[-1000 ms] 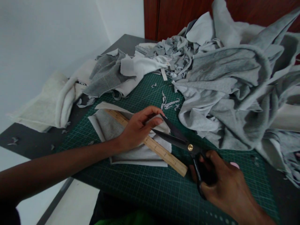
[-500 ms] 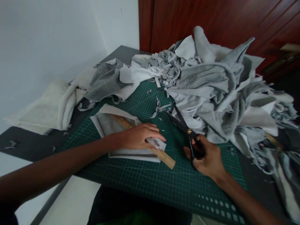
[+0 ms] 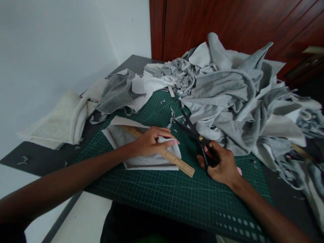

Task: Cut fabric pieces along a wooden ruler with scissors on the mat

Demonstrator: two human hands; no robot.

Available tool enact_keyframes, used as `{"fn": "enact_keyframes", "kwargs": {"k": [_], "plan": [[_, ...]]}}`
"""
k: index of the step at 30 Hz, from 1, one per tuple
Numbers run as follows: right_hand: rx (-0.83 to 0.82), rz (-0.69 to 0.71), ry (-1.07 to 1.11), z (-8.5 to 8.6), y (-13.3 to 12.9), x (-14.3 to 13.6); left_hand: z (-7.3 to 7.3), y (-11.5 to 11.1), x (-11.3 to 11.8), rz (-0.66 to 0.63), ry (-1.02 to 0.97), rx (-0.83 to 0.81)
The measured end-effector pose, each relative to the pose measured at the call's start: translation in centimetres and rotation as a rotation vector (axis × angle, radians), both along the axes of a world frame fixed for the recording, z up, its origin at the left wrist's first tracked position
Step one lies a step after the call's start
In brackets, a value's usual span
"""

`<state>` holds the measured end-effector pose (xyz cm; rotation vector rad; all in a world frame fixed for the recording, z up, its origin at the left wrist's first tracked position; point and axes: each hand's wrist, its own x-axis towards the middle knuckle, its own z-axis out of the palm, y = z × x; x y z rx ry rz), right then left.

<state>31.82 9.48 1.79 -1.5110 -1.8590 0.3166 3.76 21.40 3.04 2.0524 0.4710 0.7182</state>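
My left hand [image 3: 153,141] pinches the right part of a grey fabric piece [image 3: 144,162] with white edges, lying on the green cutting mat [image 3: 162,189]. A wooden ruler [image 3: 181,163] runs slantwise over the fabric and beneath my left hand, its lower right end sticking out past the cloth. In my right hand [image 3: 221,163] are black scissors [image 3: 200,137], fingers through the handles, blades parted and pointing up and left over the mat. The blades are apart from the fabric in my left hand. Thin white scraps [image 3: 177,118] lie beside the blade tips.
A large heap of grey and white cloth [image 3: 222,87] covers the back and right of the table. Further left are a dark grey piece [image 3: 117,89] and a cream folded cloth [image 3: 60,121]. A pink object [image 3: 239,171] shows beside my right wrist. Behind stands a reddish wooden door [image 3: 227,23].
My left thumb now shows on top of the fabric, and the cloth's right edge is lifted and curled. The scissors sit slightly further left and higher. The whole view has shifted a little.
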Motion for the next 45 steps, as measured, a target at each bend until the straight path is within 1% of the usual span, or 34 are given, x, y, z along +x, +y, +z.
{"fn": "enact_keyframes", "kwargs": {"k": [3, 7, 10, 14, 17, 20, 22, 24, 26, 30, 32, 36, 39, 42, 45], "plan": [[0.017, 0.069, -0.04, -0.4, -0.5, 0.6, -0.3, 0.2, 0.0, 0.048, -0.008, -0.018], [0.021, 0.156, -0.128, -0.5, -0.9, 1.2, -0.6, 0.7, -0.3, 0.014, -0.06, -0.008], [0.041, 0.174, -0.206, -0.1, -1.2, 1.2, -0.3, 0.8, -0.3, -0.005, -0.082, -0.045], [0.032, 0.143, -0.26, 0.1, -1.6, 1.0, -0.1, 0.7, -0.2, 0.004, -0.065, -0.042], [0.01, 0.11, -0.263, 0.0, -1.8, 0.9, -0.8, 1.2, -0.5, 0.011, -0.029, 0.029], [0.0, 0.098, -0.24, -0.1, -1.8, 0.9, -1.8, 2.0, -1.2, -0.041, 0.023, 0.152], [-0.002, 0.098, -0.226, -0.2, -1.8, 1.0, -2.1, 2.6, -1.4, -0.085, 0.047, 0.215], [0.005, 0.098, -0.216, -0.2, -1.8, 1.0, -2.0, 2.8, -1.5, -0.11, 0.018, 0.241], [0.011, 0.092, -0.215, -0.2, -1.7, 1.0, -1.8, 2.6, -1.3, -0.082, -0.024, 0.225], [0.004, 0.085, -0.216, 0.0, -1.8, 1.0, -1.1, 1.6, -0.8, 0.053, -0.113, 0.117], [-0.003, 0.085, -0.211, 0.0, -1.8, 0.9, -0.7, 1.2, -0.6, 0.085, -0.124, 0.094], [-0.003, 0.099, -0.215, 0.0, -1.8, 0.9, -0.4, 0.4, -0.2, 0.134, -0.184, 0.126], [0.011, 0.122, -0.23, 0.1, -1.8, 0.9, -0.4, 0.0, 0.0, 0.177, -0.258, 0.151], [0.045, 0.131, -0.253, 0.3, -1.8, 1.0, -0.4, -0.1, 0.2, 0.241, -0.28, 0.201], [0.067, 0.125, -0.279, 0.3, -1.7, 1.0, -0.2, 0.0, 0.1, 0.225, -0.267, 0.212]]}}
